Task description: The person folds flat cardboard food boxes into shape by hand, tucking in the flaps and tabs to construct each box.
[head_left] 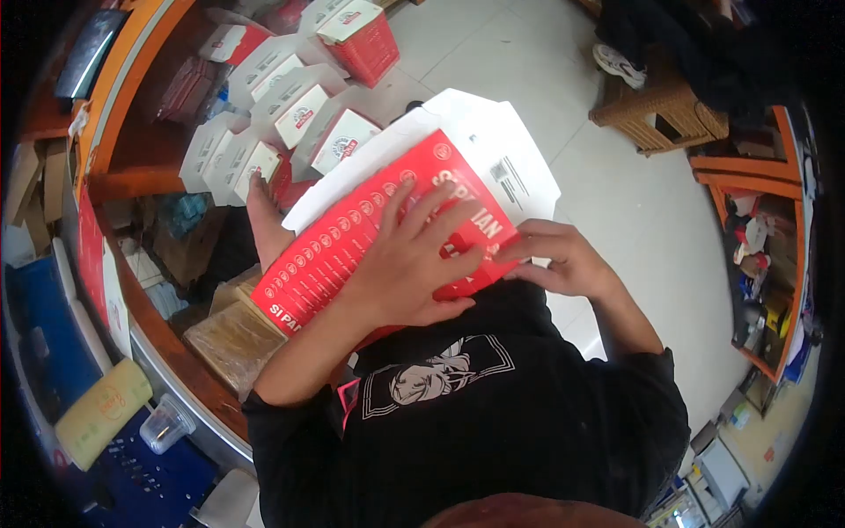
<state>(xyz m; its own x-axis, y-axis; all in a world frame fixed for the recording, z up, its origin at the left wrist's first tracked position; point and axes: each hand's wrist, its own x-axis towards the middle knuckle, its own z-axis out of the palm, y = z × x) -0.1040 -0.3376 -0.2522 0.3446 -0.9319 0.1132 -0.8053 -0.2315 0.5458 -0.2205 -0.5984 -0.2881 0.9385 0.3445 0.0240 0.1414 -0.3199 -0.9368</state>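
A red and white printed food carton [352, 233] lies across my lap, tilted, with a white flap [506, 163] at its far right end. My left hand [422, 251] rests on the red printed face with its fingers spread. At the carton's right edge, my right hand [559, 257] pinches the cardboard between thumb and fingers. Part of the carton's lower side is hidden behind my left forearm.
Several folded red and white cartons [304, 114] stand on the floor ahead to the left. A bare foot [264, 216] shows beside the carton. Left are an orange wooden shelf [132, 183] and a plastic-wrapped stack [233, 339]. A woven stool [660, 119] stands at the back right.
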